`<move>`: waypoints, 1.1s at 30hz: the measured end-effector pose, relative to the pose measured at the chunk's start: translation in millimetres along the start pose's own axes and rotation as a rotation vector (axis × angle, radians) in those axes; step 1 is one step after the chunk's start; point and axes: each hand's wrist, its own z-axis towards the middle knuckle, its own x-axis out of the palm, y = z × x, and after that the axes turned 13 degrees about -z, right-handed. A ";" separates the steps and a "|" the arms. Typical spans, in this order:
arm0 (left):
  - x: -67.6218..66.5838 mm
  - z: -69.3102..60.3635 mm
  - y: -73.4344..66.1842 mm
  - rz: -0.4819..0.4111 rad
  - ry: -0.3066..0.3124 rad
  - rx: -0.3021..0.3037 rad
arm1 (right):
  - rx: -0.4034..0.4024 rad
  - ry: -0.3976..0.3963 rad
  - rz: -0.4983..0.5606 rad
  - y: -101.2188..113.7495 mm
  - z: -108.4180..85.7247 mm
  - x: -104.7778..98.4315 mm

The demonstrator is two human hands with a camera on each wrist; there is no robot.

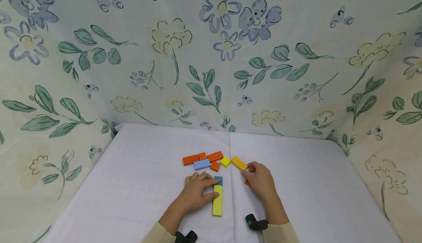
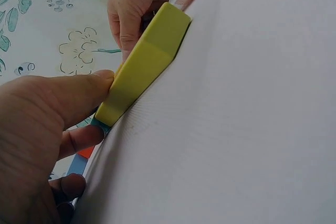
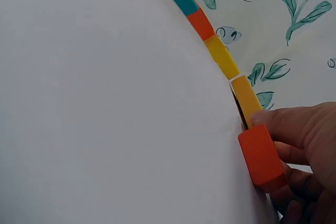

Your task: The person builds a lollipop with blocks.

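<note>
My left hand (image 1: pixel 194 194) reaches over a long yellow block (image 1: pixel 217 201) and a small teal block (image 1: pixel 218 180) at its far end. In the left wrist view the thumb lies against the yellow block (image 2: pixel 144 66), and the index fingertip touches the teal block (image 2: pixel 100 125). My right hand (image 1: pixel 261 181) pinches the near end of an orange-yellow block (image 1: pixel 239 163) between thumb and fingers. Beside that hand is a red-orange block (image 1: pixel 247 183), mostly covered in the head view but plain in the right wrist view (image 3: pixel 262 158).
Past the hands lie several blocks: two long red-orange ones (image 1: pixel 190 160), small red-orange ones (image 1: pixel 215 166), a light blue one (image 1: pixel 202 164) and a small yellow one (image 1: pixel 225 161). They rest on a white cloth-covered table (image 1: pixel 132 184). A floral curtain (image 1: pixel 204 52) stands behind and at both sides.
</note>
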 end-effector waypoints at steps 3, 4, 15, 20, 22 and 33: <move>0.2 0.2 0.1 -0.003 0.001 0.001 | -0.028 -0.001 0.015 -3.7 0.6 -4.1; 0.1 0.2 0.2 -0.005 0.001 0.002 | -0.034 -0.003 0.027 -4.7 0.7 -5.2; -0.4 0.4 0.6 -0.002 0.007 -0.002 | -0.181 0.027 0.064 2.3 -1.5 -2.8; -0.5 -0.3 -0.5 -0.011 0.006 -0.008 | -0.244 0.052 0.027 9.1 -5.5 3.2; -0.2 -0.3 -0.6 -0.011 0.004 -0.007 | -0.254 0.065 0.004 10.6 -6.9 4.9; -0.1 -0.7 -0.3 0.007 -0.010 0.019 | -0.267 0.046 -0.093 18.1 -11.1 13.3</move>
